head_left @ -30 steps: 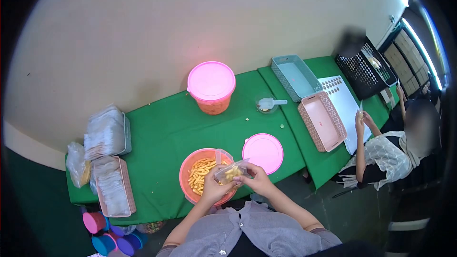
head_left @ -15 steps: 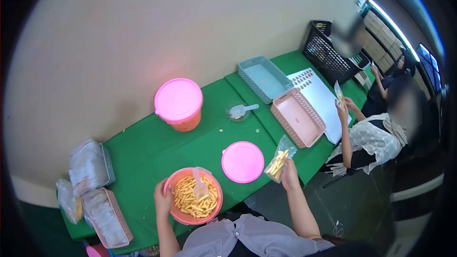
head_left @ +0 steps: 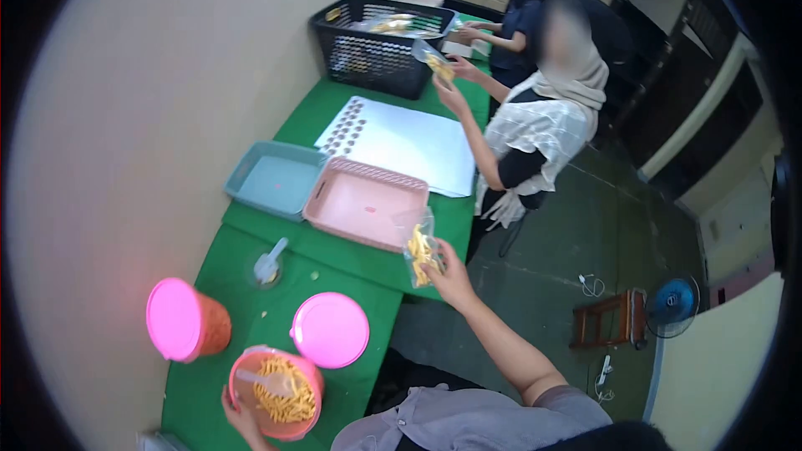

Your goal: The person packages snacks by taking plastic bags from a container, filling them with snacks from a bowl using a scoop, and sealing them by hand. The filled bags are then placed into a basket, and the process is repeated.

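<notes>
My right hand point(head_left: 451, 278) is closed on the lower side of a clear plastic bag point(head_left: 418, 252) of yellow stick snacks, held up near the front corner of the pink basket point(head_left: 368, 200). My left hand point(head_left: 239, 418) grips the rim of an orange tub point(head_left: 315, 380) at the lower left. Stick snacks point(head_left: 288, 405) fill that tub, and a clear scoop point(head_left: 269, 382) lies on top of them. Beside it on the green cloth is a round pink lid point(head_left: 331, 330).
A lidded orange tub point(head_left: 185, 321) stands by the wall. Behind it are a small bowl with a scoop point(head_left: 269, 264), a blue-green basket point(head_left: 276, 179), a white board point(head_left: 409, 142) and a black basket point(head_left: 376, 58) of bags. A co-worker point(head_left: 539, 117) holds another bag; another person stands beyond.
The view has swung to the right. My right hand has carried the bag of snacks away from beside the pink lid toward the pink basket. My left hand stays on the tub's rim.
</notes>
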`<state>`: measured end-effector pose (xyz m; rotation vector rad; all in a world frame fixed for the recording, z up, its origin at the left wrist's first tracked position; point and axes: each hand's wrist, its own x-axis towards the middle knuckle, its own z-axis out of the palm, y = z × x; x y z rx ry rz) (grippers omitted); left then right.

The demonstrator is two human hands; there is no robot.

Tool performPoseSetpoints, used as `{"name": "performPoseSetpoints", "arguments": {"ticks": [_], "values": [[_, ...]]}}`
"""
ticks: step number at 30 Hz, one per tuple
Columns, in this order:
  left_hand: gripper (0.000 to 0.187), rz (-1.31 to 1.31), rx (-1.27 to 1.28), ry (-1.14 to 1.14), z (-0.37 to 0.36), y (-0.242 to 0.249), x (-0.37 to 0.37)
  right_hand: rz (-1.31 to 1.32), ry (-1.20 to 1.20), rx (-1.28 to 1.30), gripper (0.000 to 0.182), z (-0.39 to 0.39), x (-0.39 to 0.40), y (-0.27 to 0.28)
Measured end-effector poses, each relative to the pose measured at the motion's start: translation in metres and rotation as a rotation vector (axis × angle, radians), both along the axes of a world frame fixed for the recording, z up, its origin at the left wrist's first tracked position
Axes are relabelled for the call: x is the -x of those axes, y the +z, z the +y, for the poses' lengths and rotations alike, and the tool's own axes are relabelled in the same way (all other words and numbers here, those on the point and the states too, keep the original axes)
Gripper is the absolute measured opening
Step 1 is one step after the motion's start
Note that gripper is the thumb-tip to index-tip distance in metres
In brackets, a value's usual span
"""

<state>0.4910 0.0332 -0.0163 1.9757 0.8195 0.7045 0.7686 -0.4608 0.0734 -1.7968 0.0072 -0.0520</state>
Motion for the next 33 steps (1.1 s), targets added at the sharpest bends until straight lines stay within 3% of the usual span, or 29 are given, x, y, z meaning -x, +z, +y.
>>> {"name": "performPoseSetpoints", "arguments": {"ticks": [1, 3, 4, 6, 7, 8, 10, 11, 13, 14, 15, 18, 25, 28, 33], "values": [[0.031, -0.012, -0.006, -0.032, 0.053, -0.058, 0.023, -0.133, 0.003, 0.095, 0.053, -0.002, -0.006, -0.007], [0.031, -0.723, 0.038, -0.115, 0.085, -0.136, -0.02, -0.394, 0.082, 0.33, 0.052, -0.009, -0.031, -0.03], [0.031, -0.733, 0.046, -0.121, 0.061, -0.079, -0.03, -0.421, 0.127, 0.397, 0.056, -0.007, -0.04, -0.039], [0.041, 0.209, -0.018, -0.138, -0.002, 0.025, -0.02, -0.396, 0.186, 0.418, 0.059, 0.0, -0.053, -0.052], [0.039, 0.224, -0.006, -0.1, -0.013, 0.033, -0.023, -0.395, 0.199, 0.414, 0.059, 0.005, -0.063, -0.052], [0.039, 0.226, -0.007, -0.085, 0.001, 0.003, -0.025, -0.449, 0.2, 0.449, 0.059, 0.01, -0.075, -0.052], [0.035, -0.529, -0.406, -0.043, 0.053, -0.093, -0.023, -0.526, 0.213, 0.469, 0.06, 0.023, -0.091, -0.061], [0.035, -0.531, -0.42, -0.013, 0.048, -0.078, -0.016, -0.559, 0.229, 0.486, 0.059, 0.03, -0.107, -0.069], [0.031, 0.107, 0.115, -0.17, 0.003, 0.013, -0.018, -0.62, 0.273, 0.486, 0.058, 0.045, -0.138, -0.092], [0.033, 0.159, 0.091, -0.158, -0.011, 0.031, -0.021, -0.668, 0.281, 0.5, 0.053, 0.051, -0.155, -0.112], [0.035, 0.2, 0.067, -0.141, -0.022, 0.042, -0.026, -0.508, 0.336, 0.531, 0.048, 0.059, -0.162, -0.115], [0.036, 0.119, 0.077, -0.062, -0.03, 0.035, -0.028, -0.161, 0.569, 0.661, 0.048, 0.079, -0.181, -0.144], [0.039, 0.171, 0.068, 0.039, -0.036, 0.038, -0.026, -0.154, 0.536, 0.627, 0.048, 0.106, -0.195, -0.154], [0.041, 0.212, 0.021, 0.029, -0.042, 0.05, -0.025, -0.328, 0.403, 0.758, 0.046, 0.116, -0.176, -0.12], [0.039, 0.236, -0.067, -0.024, -0.046, 0.06, -0.016, -0.591, 0.441, 0.484, 0.048, 0.146, -0.091, -0.073]]}}
